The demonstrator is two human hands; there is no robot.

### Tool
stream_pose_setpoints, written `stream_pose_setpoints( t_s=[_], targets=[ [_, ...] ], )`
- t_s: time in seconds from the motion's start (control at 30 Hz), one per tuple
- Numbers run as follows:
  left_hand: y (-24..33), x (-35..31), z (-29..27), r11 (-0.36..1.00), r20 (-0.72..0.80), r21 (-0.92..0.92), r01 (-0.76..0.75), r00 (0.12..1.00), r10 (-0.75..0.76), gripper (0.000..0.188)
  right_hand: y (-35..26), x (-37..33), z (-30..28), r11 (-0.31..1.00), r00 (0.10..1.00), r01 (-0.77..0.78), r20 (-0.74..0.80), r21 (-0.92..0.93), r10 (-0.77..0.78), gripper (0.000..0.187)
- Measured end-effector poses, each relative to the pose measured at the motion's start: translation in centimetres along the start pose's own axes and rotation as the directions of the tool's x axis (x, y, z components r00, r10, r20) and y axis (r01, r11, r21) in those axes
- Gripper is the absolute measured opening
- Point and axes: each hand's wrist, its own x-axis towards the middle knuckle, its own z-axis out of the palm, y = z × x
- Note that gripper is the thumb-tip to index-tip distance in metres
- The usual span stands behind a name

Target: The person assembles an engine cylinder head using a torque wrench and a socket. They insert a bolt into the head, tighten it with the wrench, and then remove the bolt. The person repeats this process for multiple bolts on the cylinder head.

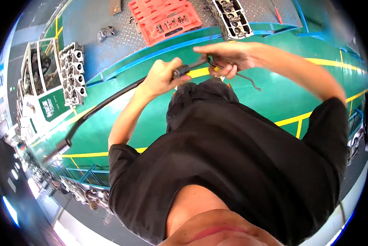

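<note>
My left hand [161,78] is closed round a long black bar tool [106,101]. The bar runs down to the left, where it bends at a joint and blurs. A short black cylinder [180,71] sits on the bar at my left fingers. From there a metal shaft [198,63] reaches toward my right hand [235,57]. That hand's index finger or thumb points left, and its lower fingers curl round a thin dark bent rod [249,79] with a hooked end. Whether the rod and shaft are joined is hidden by the hand.
Ahead stands a blue-edged metal workbench [122,45]. On it lie an open red tool case [165,22], a cylinder head [234,20], a small grey metal part [106,33] and a red-handled screwdriver [278,15]. Another cylinder head [73,74] is at the left.
</note>
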Motion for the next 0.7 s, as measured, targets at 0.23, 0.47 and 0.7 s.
stream_pose_setpoints(
  t_s=[0.23, 0.47, 0.7],
  targets=[
    [1.2, -0.4, 0.7, 0.933, -0.255, -0.262, 0.248, 0.914, -0.315, 0.033, 3.3, -0.5, 0.3, 0.769, 0.838, 0.527, -0.071, 0.362, -0.541, 0.051],
    [1.9, 0.4, 2.8, 0.757, -0.331, -0.613, 0.225, 0.797, -0.505, 0.059, 6.8, 1.6, 4.2, 0.365, 0.485, 0.872, -0.467, 0.327, -0.74, 0.041],
    [1.1, 1.1, 4.1, 0.71, -0.297, -0.645, 0.284, 0.763, -0.574, 0.054, 9.2, 0.3, 6.3, 0.321, 0.569, 0.82, -0.608, 0.474, -0.554, 0.053]
  ],
)
